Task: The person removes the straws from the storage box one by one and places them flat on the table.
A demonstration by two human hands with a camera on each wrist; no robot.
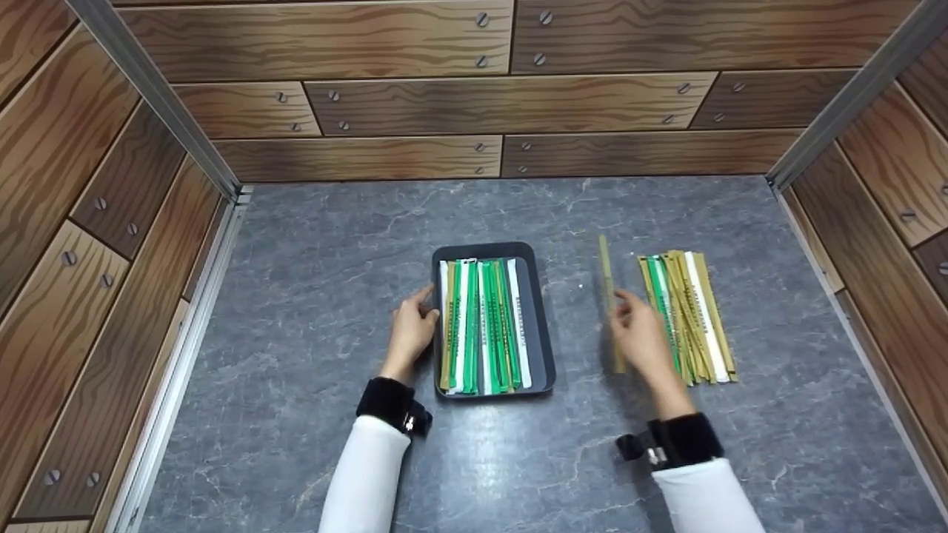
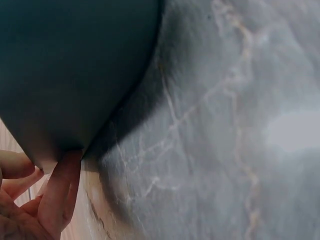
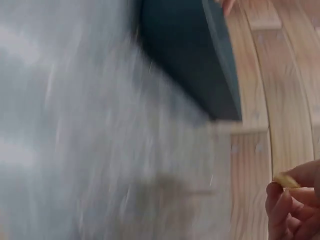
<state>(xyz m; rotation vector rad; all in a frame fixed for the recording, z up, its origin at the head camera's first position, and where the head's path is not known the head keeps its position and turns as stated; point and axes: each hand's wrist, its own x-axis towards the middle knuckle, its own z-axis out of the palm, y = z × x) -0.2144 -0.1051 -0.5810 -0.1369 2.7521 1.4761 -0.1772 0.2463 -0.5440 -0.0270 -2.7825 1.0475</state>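
Observation:
My right hand (image 1: 638,329) pinches a long, thin gold packet (image 1: 605,259) between thumb and fingers, and it stands roughly lengthwise away from me. The packet's end (image 3: 286,180) shows at the fingertips in the right wrist view. At the left side of a dark rectangular tray (image 1: 548,348), my left hand (image 1: 412,326) holds the wall near the rim. Inside the tray lie several long, printed packets (image 1: 485,326) in green, white and gold, side by side. A loose pile of similar packets (image 1: 692,318), mostly gold, lies right of my right hand.
Everything rests on a grey marbled tabletop (image 1: 333,244). Wood-patterned panels (image 1: 415,104) stand at the back and both sides, with metal rails (image 1: 215,274) along the corners. Between tray and pile runs a strip of bare tabletop.

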